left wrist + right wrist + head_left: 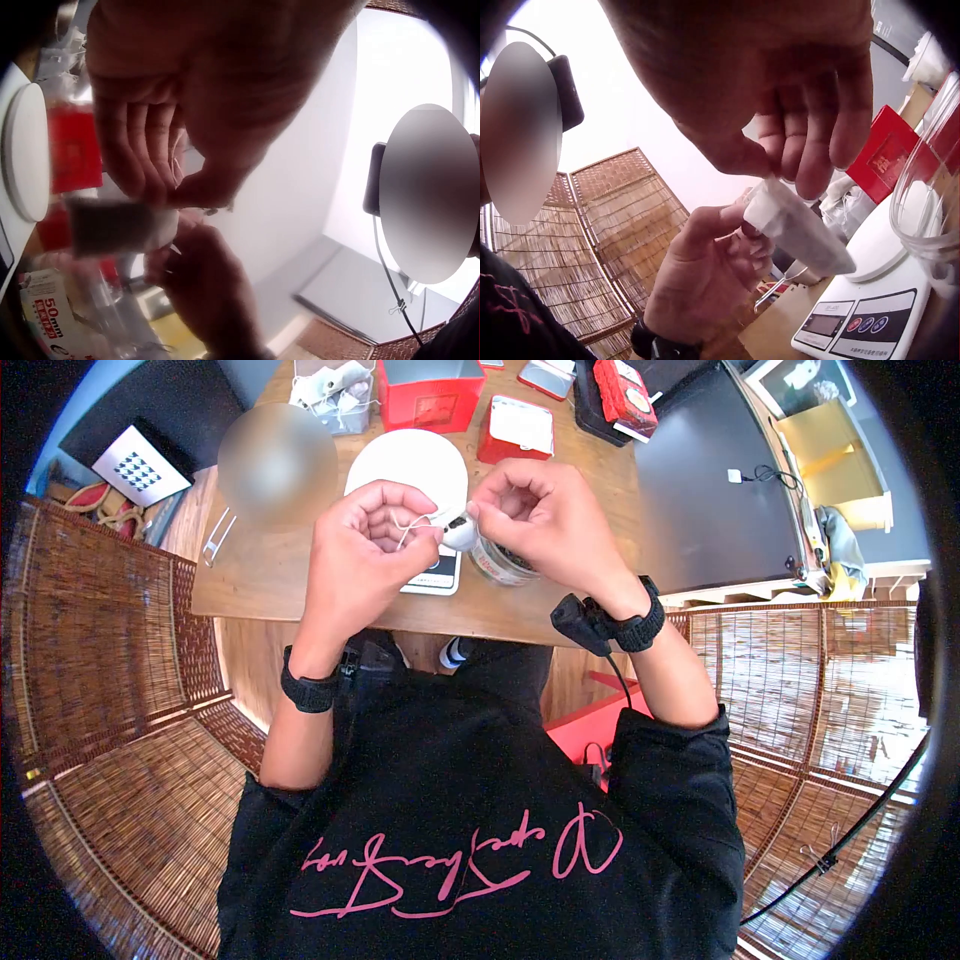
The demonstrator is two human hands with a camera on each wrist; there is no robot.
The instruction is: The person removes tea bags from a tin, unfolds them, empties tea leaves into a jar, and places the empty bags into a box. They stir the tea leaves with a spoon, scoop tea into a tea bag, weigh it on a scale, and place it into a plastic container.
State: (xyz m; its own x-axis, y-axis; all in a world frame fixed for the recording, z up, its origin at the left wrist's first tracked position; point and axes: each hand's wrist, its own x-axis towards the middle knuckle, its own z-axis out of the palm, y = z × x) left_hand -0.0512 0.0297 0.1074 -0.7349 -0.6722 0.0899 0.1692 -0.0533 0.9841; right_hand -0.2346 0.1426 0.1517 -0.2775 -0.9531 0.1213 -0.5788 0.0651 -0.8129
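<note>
A small white drawstring filter bag with dark contents hangs between my two hands, above the kitchen scale. My left hand pinches it at one top edge, thumb against the forefinger. Thin white string loops out by the left fingers. At the bag's other top corner, my right hand pinches with thumb and forefinger, its other fingers curled. Seen from the left wrist, the bag hangs dark and blurred below the fingertips. Just beneath the right hand stands a glass jar, partly covered by it.
The scale's round white plate lies beyond the hands. Behind it are a red open box, a smaller red tin and a clear container of white bags. A blurred round shape lies left, near a metal handle.
</note>
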